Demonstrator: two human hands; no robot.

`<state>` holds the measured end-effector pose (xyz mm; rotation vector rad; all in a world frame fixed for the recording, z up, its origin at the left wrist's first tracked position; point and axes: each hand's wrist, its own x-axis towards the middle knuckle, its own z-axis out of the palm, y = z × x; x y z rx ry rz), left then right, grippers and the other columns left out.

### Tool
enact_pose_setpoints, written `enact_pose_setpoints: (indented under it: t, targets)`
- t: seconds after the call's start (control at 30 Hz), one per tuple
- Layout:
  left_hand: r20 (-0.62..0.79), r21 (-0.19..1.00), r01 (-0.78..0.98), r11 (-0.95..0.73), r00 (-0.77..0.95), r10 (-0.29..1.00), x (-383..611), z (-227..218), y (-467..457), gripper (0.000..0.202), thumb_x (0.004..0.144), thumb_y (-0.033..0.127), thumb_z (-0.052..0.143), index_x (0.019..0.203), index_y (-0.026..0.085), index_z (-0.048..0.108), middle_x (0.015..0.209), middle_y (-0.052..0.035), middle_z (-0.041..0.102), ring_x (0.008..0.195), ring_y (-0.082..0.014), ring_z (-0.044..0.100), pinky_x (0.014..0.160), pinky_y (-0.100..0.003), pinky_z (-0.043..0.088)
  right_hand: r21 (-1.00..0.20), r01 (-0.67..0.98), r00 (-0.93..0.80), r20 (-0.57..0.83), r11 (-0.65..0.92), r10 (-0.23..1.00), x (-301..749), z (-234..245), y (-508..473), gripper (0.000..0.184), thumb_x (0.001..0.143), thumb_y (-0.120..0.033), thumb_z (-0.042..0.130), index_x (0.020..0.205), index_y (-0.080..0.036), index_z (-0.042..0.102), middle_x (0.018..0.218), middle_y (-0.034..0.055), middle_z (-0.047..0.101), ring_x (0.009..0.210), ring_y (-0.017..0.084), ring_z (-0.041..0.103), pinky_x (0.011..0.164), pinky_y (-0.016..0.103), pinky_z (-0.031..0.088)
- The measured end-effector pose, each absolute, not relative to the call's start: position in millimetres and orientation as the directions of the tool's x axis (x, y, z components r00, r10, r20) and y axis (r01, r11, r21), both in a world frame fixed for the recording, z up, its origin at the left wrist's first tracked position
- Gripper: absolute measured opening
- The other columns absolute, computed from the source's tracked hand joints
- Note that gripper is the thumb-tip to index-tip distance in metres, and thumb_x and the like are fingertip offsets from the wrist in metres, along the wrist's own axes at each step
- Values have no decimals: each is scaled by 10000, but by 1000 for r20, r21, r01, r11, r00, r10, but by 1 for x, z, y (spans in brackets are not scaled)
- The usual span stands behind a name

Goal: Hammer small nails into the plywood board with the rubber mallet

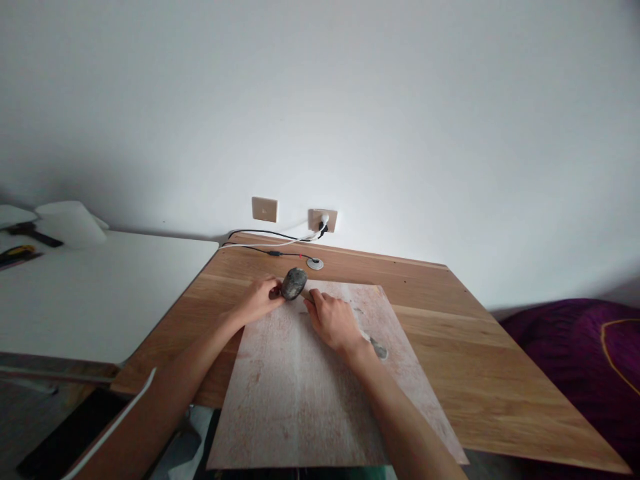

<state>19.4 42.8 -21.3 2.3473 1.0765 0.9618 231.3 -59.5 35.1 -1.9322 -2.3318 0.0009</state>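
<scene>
A mallet with a dark rounded head (293,283) lies on a pale worn sheet (300,393) spread over the wooden table (480,373). My left hand (259,301) is curled against the left side of the head, gripping it. My right hand (334,323) is closed over the handle just behind the head. The grey end of the handle (379,348) sticks out past my right wrist. Most of the handle is hidden under that hand.
A cable grommet (315,264) and black and white cables (270,248) lie at the table's far edge, below two wall sockets (323,219). A white table (100,293) with tools stands on the left. A purple cushion (575,353) is on the right.
</scene>
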Motion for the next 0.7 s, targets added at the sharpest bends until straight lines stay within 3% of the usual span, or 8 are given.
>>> enact_pose_setpoints:
  t: [0.7]
  targets:
    - [408, 589, 511, -626, 481, 776, 18, -25, 45, 47, 815, 192, 683, 835, 181, 724, 799, -26, 659, 792, -187, 606, 722, -283, 445, -108, 979, -159, 109, 171, 981, 230, 35, -63, 288, 1117, -376, 360, 1224, -229, 583, 1089, 73, 758, 877, 225, 742, 670, 298, 404]
